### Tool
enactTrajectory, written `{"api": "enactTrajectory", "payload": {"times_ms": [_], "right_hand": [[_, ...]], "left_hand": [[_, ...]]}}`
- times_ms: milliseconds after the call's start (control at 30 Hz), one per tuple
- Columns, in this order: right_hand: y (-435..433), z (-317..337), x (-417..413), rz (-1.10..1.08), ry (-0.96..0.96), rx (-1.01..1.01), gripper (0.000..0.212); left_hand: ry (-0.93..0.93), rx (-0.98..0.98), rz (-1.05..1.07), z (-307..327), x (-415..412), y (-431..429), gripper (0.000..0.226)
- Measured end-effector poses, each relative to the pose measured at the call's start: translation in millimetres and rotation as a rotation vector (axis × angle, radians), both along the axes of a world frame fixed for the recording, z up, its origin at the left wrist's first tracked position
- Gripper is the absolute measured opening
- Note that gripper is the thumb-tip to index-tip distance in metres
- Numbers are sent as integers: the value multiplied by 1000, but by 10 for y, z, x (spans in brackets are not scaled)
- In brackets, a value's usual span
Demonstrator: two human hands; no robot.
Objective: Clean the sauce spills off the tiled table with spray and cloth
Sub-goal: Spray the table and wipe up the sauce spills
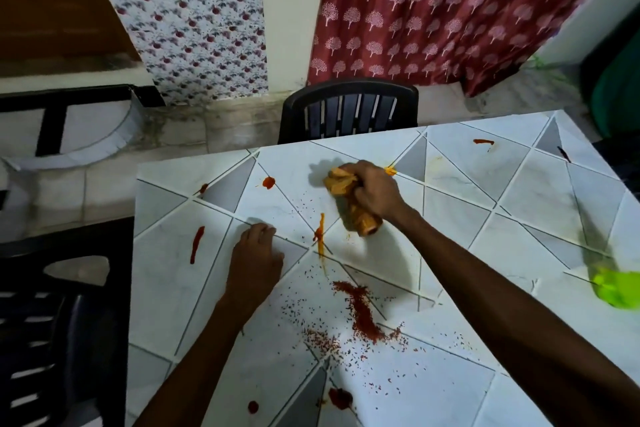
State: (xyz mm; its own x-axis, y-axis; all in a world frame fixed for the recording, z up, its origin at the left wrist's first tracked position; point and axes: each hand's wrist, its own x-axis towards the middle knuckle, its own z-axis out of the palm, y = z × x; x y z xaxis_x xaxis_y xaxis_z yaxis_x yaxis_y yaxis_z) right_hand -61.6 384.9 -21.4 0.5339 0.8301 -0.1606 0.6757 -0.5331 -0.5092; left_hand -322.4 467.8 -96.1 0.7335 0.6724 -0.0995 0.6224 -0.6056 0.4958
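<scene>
Several sauce spills (197,244) remain; the right hand (375,191) grips the cloth (362,220), wiping near the table's (519,191) far edge; the left hand (254,260) rests empty; the nearest streak (320,230) seems next.

orange cloth (349,199), red sauce spills (362,310), maroon tree-print curtain (433,10)

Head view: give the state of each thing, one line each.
Cloth, bunched up in the right hand's grip.
Left hand, resting on the table, holding nothing.
Table, spattered with red sauce and flakes.
Chair, pushed in at the table's far edge.
</scene>
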Motion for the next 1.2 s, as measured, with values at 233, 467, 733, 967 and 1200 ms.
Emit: {"api": "enactTrajectory", "payload": {"times_ms": [233, 467, 733, 967, 1200], "right_hand": [[562, -371, -314, 36, 109, -73, 47], [-82, -307, -1111, 391, 171, -138, 43], [-884, -344, -1485, 511, 126, -175, 47], [-1230, -129, -1432, 230, 309, 116, 67], [-1165, -62, -1454, 37, 455, 168, 72]], "left_hand": [[62, 7, 3, -70, -151, 68, 53], [-24, 56, -57, -186, -325, -45, 36], [-87, 92, -25, -120, -532, -308, 31], [-90, 71, 105, 73, -840, -690, 29], [-98, 60, 258, 84, -1151, -741, 18]]}}
